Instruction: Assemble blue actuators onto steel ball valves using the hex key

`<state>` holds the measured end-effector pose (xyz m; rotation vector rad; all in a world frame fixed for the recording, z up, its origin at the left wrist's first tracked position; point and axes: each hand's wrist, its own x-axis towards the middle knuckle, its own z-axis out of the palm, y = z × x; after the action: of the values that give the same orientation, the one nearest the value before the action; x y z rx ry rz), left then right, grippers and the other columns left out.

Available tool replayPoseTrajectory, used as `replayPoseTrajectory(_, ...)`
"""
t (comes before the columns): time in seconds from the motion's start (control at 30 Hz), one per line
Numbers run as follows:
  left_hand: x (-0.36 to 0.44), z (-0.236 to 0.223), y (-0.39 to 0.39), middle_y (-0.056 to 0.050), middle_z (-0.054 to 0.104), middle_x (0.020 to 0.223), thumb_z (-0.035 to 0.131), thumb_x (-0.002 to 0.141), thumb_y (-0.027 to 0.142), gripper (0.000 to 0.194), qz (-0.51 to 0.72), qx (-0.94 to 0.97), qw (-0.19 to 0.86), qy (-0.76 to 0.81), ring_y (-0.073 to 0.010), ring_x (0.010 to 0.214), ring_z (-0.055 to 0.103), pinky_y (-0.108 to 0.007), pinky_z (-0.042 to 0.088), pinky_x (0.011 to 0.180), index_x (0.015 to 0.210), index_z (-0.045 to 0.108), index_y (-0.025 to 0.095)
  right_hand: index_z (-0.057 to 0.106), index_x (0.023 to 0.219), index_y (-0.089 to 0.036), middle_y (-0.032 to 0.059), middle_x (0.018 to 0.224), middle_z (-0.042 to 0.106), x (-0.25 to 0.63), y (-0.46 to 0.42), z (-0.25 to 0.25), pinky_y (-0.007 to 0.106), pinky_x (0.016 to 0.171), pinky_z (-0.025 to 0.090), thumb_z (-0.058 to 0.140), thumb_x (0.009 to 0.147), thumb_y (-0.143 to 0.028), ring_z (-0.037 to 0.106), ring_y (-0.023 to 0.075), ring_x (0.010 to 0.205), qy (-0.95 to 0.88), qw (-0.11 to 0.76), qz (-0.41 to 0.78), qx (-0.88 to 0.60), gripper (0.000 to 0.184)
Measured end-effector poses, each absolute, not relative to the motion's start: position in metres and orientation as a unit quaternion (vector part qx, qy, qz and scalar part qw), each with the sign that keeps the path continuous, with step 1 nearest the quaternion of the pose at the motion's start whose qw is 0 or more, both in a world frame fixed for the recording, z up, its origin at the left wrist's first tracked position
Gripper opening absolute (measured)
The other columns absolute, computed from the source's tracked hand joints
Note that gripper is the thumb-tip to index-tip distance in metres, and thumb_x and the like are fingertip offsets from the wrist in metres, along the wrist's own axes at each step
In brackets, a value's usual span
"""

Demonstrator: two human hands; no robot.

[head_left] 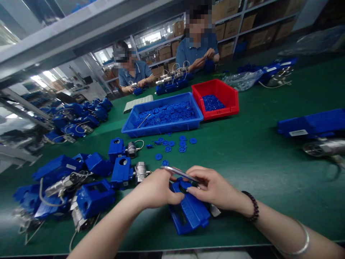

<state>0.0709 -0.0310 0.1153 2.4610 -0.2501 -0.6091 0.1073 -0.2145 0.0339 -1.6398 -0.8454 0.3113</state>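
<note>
My left hand (156,189) and my right hand (212,187) meet over a blue plastic valve housing (188,212) lying near the table's front edge. My left hand grips the housing's top left. My right hand pinches metal tweezers (179,172) whose flat arms run leftward across my left fingers, above the housing's round opening. A metal valve body (215,210) shows beneath my right palm. What lies at the tweezers' tip is hidden by my fingers.
Several blue actuator units with metal valves (81,187) are piled at the left. Small blue gears (172,144) are scattered before a blue tray (164,127) of gears and a red bin (215,100). Two people work across the green table (256,151). More units (312,124) lie right.
</note>
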Motion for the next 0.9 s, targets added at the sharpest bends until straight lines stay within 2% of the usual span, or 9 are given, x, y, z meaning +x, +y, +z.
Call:
replayPoseTrajectory(0.4,0.082,0.125,-0.04,0.001,0.066,0.081,0.061,0.063,0.014,0.03,-0.264,0.925,0.241,-0.128,-0.017,0.071,0.058,-0.021,0.041,0.056,0.092,0.066,0.018,0.065,0.08,-0.018,0.003,0.088,0.061,0.106,-0.214,0.03,0.026,0.071,0.043,0.065,0.076,-0.028,0.057,0.0173,0.082,-0.33,0.605,0.155,-0.708,0.01)
replayPoseTrajectory(0.57,0.081,0.126,-0.04,0.001,0.067,0.084,0.06,0.063,0.013,0.031,-0.265,0.922,0.236,-0.154,-0.0165,0.073,0.058,-0.021,0.042,0.059,0.094,0.066,0.016,0.064,0.08,-0.018,0.003,0.087,0.06,0.104,-0.214,0.029,0.027,0.072,0.043,0.067,0.075,-0.024,0.057,0.0179,0.083,-0.331,0.608,0.154,-0.705,0.008)
replayPoseTrajectory(0.77,0.078,0.127,-0.036,0.002,0.067,0.092,0.058,0.065,0.012,0.042,-0.267,0.913,0.241,-0.193,-0.0138,0.073,0.058,-0.019,0.042,0.062,0.106,0.065,0.019,0.063,0.08,-0.018,0.0025,0.086,0.059,0.103,-0.214,0.027,0.026,0.069,0.043,0.068,0.075,-0.021,0.057,0.0176,0.082,-0.347,0.607,0.139,-0.701,0.007)
replayPoseTrajectory(0.9,0.081,0.129,-0.036,0.002,0.068,0.095,0.059,0.067,0.012,0.039,-0.274,0.913,0.225,-0.201,-0.0138,0.076,0.059,-0.019,0.043,0.063,0.106,0.063,0.019,0.063,0.079,-0.018,0.0023,0.086,0.059,0.103,-0.214,0.028,0.025,0.069,0.043,0.068,0.075,-0.02,0.057,0.0172,0.082,-0.35,0.61,0.133,-0.698,0.007)
